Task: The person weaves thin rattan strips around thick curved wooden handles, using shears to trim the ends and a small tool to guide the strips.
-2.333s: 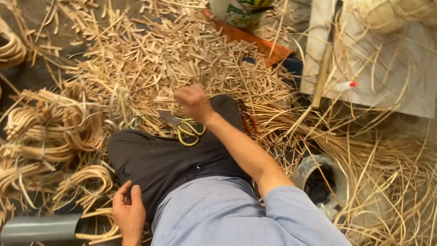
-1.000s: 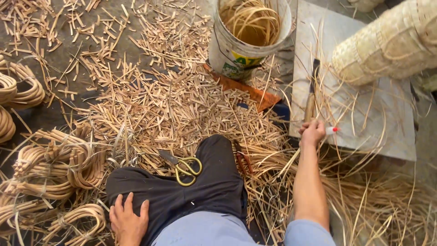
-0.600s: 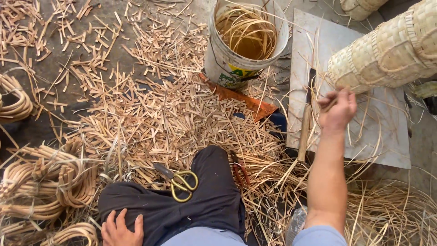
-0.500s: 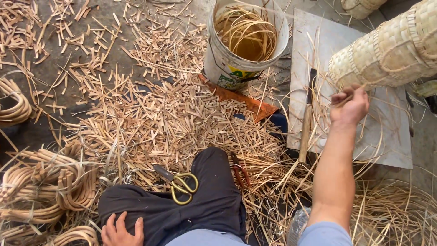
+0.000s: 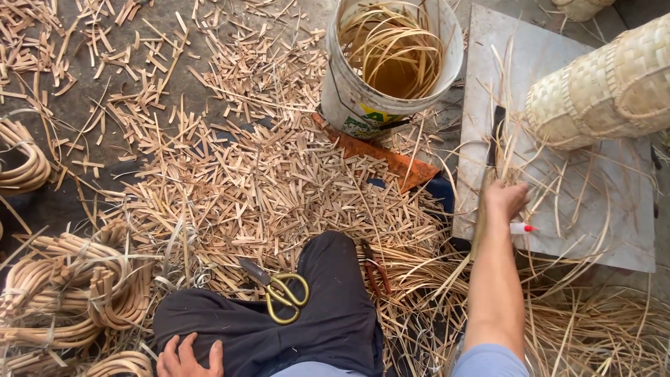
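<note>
Grey board (image 5: 614, 230): right hand (image 5: 506, 199) grips long dark-bladed, wooden-handled knife (image 5: 486, 185).

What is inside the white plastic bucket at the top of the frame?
The white plastic bucket holds loosely coiled, thin tan cane strips curling round its inner wall. They cover most of the bottom, so anything beneath them cannot be seen.
</note>
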